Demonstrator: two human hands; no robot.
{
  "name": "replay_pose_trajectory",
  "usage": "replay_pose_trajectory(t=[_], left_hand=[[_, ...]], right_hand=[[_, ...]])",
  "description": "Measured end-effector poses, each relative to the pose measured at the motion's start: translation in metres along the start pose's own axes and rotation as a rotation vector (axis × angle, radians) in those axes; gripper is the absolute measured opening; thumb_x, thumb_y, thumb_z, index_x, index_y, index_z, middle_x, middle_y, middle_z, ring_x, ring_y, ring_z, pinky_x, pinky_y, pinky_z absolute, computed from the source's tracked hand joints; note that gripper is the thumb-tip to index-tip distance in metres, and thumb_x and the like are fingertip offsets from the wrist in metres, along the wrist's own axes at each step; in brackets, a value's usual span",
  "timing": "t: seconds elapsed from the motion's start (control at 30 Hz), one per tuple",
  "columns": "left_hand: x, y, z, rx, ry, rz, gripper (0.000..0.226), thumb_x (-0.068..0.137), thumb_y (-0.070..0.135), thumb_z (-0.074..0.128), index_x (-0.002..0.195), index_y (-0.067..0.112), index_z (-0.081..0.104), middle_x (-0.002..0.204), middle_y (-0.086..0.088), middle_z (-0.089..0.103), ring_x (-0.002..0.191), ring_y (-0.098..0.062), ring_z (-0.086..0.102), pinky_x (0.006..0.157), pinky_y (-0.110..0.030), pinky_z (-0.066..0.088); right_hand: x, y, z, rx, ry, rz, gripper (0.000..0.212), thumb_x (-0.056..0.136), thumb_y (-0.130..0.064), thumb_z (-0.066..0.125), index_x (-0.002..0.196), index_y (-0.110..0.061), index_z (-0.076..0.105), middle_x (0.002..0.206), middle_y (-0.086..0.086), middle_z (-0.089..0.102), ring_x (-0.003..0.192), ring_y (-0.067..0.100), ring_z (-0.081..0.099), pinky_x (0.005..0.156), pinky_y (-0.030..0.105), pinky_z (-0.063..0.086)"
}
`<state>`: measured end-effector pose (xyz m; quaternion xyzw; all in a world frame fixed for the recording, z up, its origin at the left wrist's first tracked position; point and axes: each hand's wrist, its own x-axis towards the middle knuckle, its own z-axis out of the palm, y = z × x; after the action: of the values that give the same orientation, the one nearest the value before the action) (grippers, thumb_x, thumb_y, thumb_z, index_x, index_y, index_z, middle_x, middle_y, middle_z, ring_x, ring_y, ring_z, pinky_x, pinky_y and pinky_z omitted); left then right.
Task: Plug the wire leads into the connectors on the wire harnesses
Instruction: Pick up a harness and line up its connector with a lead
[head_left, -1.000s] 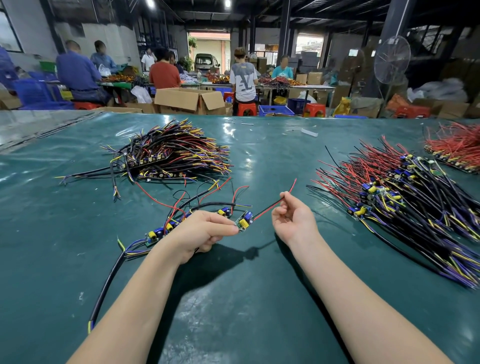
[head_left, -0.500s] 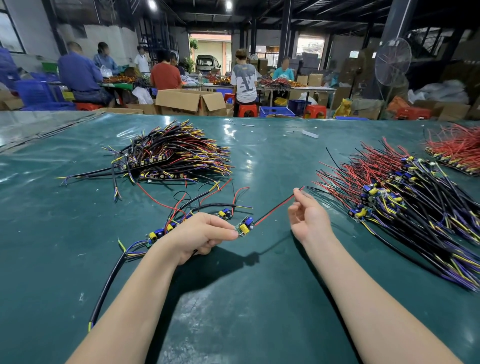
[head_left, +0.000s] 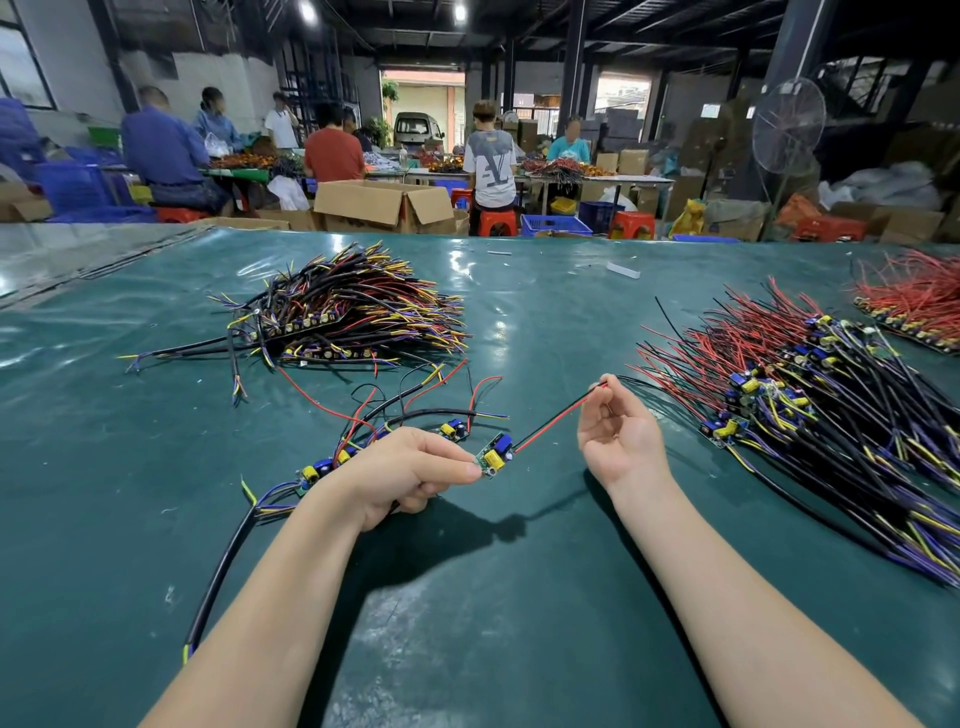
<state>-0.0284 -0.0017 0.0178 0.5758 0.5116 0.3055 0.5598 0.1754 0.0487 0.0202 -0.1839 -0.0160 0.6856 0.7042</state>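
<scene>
My left hand pinches a small green circuit board with a yellow and a blue component, just above the green table mat. A red and black wire lead runs from the board up and right to my right hand, whose thumb and forefinger pinch the lead's far end. Behind my left hand several similar boards with black cables lie in a row on the mat.
A heap of black, yellow and red harnesses lies at the back left. A larger pile of boards with red and black leads fills the right side, and a red-wire bundle sits at the far right. People work at tables beyond.
My right hand has slid outward to the right along the red lead to its tip, pulling the lead straight. My left hand keeps hold of the board in about the same place.
</scene>
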Motion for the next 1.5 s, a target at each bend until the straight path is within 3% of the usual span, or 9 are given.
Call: replay_pose_trajectory(t=[0.37, 0.53, 0.73, 0.83, 0.97, 1.07, 1.23, 1.33, 1.5], left_hand=[[-0.002, -0.001, -0.002, -0.092, 0.012, 0.003, 0.042, 0.085, 0.003, 0.058, 0.048, 0.020, 0.068, 0.037, 0.009, 0.028, 0.032, -0.002, 0.019, 0.032, -0.010, 0.016], [-0.003, 0.001, 0.003, -0.075, -0.036, 0.026, 0.039, 0.084, 0.002, 0.058, 0.051, 0.019, 0.069, 0.037, 0.010, 0.028, 0.032, -0.002, 0.020, 0.034, -0.011, 0.016], [0.000, 0.000, 0.004, -0.163, 0.077, 0.040, 0.034, 0.085, 0.009, 0.059, 0.054, 0.018, 0.069, 0.039, 0.007, 0.042, 0.032, -0.002, 0.027, 0.034, -0.012, 0.020], [0.005, -0.003, 0.005, -0.194, 0.300, 0.058, 0.018, 0.084, 0.013, 0.065, 0.066, 0.013, 0.066, 0.046, 0.007, 0.053, 0.036, -0.001, 0.040, 0.035, -0.012, 0.032], [0.011, -0.005, 0.009, -0.126, 0.499, 0.136, 0.016, 0.081, 0.016, 0.069, 0.066, 0.018, 0.068, 0.049, 0.012, 0.059, 0.042, 0.002, 0.046, 0.043, -0.013, 0.039], [0.012, -0.003, 0.014, -0.010, 0.545, 0.239, 0.012, 0.080, 0.013, 0.070, 0.069, 0.018, 0.070, 0.053, 0.014, 0.063, 0.049, 0.005, 0.053, 0.054, -0.013, 0.042], [0.012, -0.004, 0.020, 0.313, 0.604, 0.356, 0.013, 0.076, 0.015, 0.073, 0.064, 0.017, 0.069, 0.044, 0.016, 0.055, 0.043, 0.003, 0.047, 0.047, -0.010, 0.032], [0.014, -0.005, 0.026, 0.399, 0.663, 0.396, 0.009, 0.075, 0.016, 0.074, 0.067, 0.014, 0.072, 0.045, 0.015, 0.052, 0.042, 0.000, 0.046, 0.047, -0.011, 0.032], [0.014, -0.005, 0.033, 0.566, 0.750, 0.357, 0.017, 0.078, 0.033, 0.071, 0.072, 0.017, 0.071, 0.058, 0.008, 0.056, 0.062, -0.014, 0.052, 0.059, -0.024, 0.033]], right_hand=[[-0.001, -0.005, 0.001, 0.049, -0.045, 0.040, 0.047, 0.091, -0.009, 0.052, 0.044, -0.004, 0.057, 0.045, 0.003, 0.056, 0.032, 0.004, 0.050, 0.036, 0.012, 0.044], [0.001, -0.010, 0.000, -0.021, -0.041, 0.102, 0.060, 0.092, -0.014, 0.040, 0.033, -0.010, 0.049, 0.036, -0.004, 0.043, 0.022, 0.003, 0.033, 0.028, 0.009, 0.029], [0.002, -0.006, -0.003, 0.040, 0.029, 0.000, 0.040, 0.095, -0.018, 0.049, 0.059, -0.003, 0.057, 0.046, 0.003, 0.060, 0.031, 0.006, 0.053, 0.035, 0.015, 0.044], [0.000, 0.004, -0.002, -0.250, 0.023, 0.009, 0.042, 0.098, -0.029, 0.042, 0.072, 0.001, 0.057, 0.058, 0.008, 0.058, 0.037, 0.010, 0.058, 0.039, 0.019, 0.050], [-0.016, 0.037, 0.000, -0.913, -0.127, -0.057, 0.030, 0.095, -0.013, 0.048, 0.067, -0.003, 0.051, 0.056, 0.010, 0.048, 0.032, 0.007, 0.048, 0.038, 0.018, 0.047], [-0.026, 0.057, 0.002, -1.196, -0.274, -0.138, 0.026, 0.089, -0.013, 0.059, 0.064, -0.006, 0.052, 0.057, 0.008, 0.048, 0.036, 0.007, 0.047, 0.039, 0.019, 0.047], [-0.031, 0.059, 0.005, -1.289, -0.251, -0.215, 0.028, 0.079, -0.015, 0.070, 0.057, -0.007, 0.055, 0.055, 0.007, 0.055, 0.040, 0.011, 0.047, 0.042, 0.021, 0.046], [-0.032, 0.056, 0.005, -1.228, -0.216, -0.126, 0.025, 0.080, -0.012, 0.070, 0.059, -0.006, 0.056, 0.052, 0.003, 0.058, 0.037, 0.007, 0.048, 0.041, 0.018, 0.046], [-0.030, 0.054, 0.005, -1.113, -0.142, -0.074, 0.023, 0.081, -0.009, 0.069, 0.066, -0.003, 0.053, 0.053, 0.005, 0.056, 0.036, 0.008, 0.052, 0.040, 0.017, 0.047]])
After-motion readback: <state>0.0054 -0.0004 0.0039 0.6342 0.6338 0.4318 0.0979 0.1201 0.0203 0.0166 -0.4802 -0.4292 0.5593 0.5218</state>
